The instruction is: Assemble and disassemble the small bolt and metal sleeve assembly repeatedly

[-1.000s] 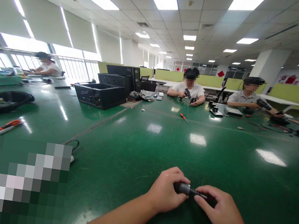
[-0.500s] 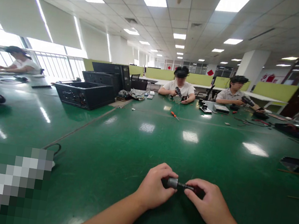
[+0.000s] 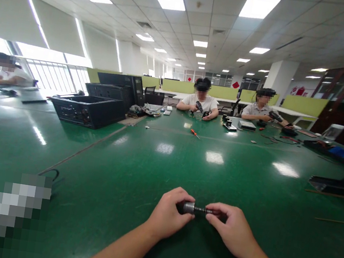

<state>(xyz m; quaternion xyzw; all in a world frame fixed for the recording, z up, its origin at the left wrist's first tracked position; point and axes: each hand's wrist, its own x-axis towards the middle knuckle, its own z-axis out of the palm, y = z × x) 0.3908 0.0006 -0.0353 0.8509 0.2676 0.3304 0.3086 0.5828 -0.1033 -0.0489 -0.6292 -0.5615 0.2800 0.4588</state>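
Note:
My left hand (image 3: 170, 212) is closed around a small silver metal cylinder (image 3: 189, 207), whose dark left end is partly hidden by the fingers. A thin dark shaft (image 3: 200, 210) runs out of the cylinder's right end. My right hand (image 3: 232, 231) pinches the shaft's far end between thumb and fingertips. Both hands are just above the green table (image 3: 114, 215), with the part held about level between them. Whether the shaft is fixed in the cylinder I cannot tell.
Black computer cases (image 3: 92, 110) stand at the far left. An orange screwdriver (image 3: 194, 133) lies mid-table. Across the table, two people hold power drills (image 3: 199, 106); another person sits at far left. A black tray (image 3: 338, 186) lies right. A blurred patch covers the lower left.
The whole view has turned a little to the right, so things appear further left. Both hands keep their hold; slightly more of the shaft shows between them.

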